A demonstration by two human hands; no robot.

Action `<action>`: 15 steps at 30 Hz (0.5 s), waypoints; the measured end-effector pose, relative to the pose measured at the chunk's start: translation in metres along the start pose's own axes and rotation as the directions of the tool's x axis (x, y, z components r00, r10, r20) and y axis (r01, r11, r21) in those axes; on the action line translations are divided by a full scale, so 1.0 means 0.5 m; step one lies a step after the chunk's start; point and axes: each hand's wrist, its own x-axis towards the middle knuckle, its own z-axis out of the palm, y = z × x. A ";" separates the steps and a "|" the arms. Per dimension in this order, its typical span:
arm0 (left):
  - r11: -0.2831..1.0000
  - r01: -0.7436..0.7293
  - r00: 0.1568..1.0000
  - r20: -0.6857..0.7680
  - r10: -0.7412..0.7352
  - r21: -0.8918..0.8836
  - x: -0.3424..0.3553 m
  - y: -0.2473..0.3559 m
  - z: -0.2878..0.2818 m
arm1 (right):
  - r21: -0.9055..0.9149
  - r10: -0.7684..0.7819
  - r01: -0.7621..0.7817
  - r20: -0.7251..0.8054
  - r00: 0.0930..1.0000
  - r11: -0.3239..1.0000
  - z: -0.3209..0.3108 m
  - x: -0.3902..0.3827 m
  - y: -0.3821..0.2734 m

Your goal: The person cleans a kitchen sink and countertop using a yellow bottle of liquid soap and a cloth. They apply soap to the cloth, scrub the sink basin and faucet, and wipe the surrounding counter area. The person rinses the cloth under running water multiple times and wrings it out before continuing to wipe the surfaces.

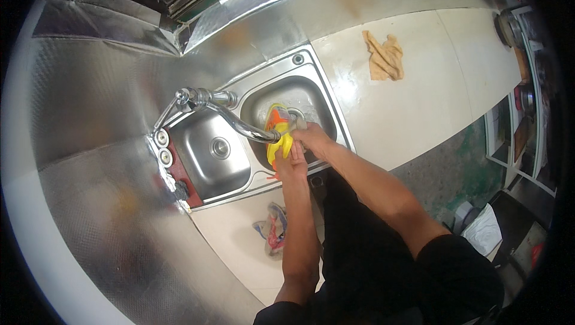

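Sink: double-bowl stainless sink (235, 188) set into a pale countertop (413, 103), both bowls pretty shiny and worn-looking.
Tap: chrome swivel faucet (230, 115) reaches from the back-left corner, spout ending right over the right-hand bowl.
Thing in hand: a yellow and orange plastic object (278, 130), can't tell exactly what it is, sitting over the right bowl just under the spout tip.
Left hand: left hand (290, 166) is wrapped around the lower yellow end, fingers closed on it.
Right hand: right hand (311, 138) is pressed against the upper side of it, fingers curled around something greyish there; looks like a grip too.
Counter stuff: a crumpled tan cloth (384, 57) lies well off to the right, and a colourful rag (274, 229) sits near the front edge beside the left forearm.
Walls: embossed metal sheeting (108, 163) covers the wall behind and left of the sink.
Floor: greenish, scuffed floor (461, 172) on the right, with shelving (527, 121) at the far edge.
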 end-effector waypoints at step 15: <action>0.992 -0.041 0.999 0.024 0.039 0.116 0.054 0.046 0.020 | -0.344 -0.136 0.118 -0.029 0.990 0.932 0.016 -0.031 -0.086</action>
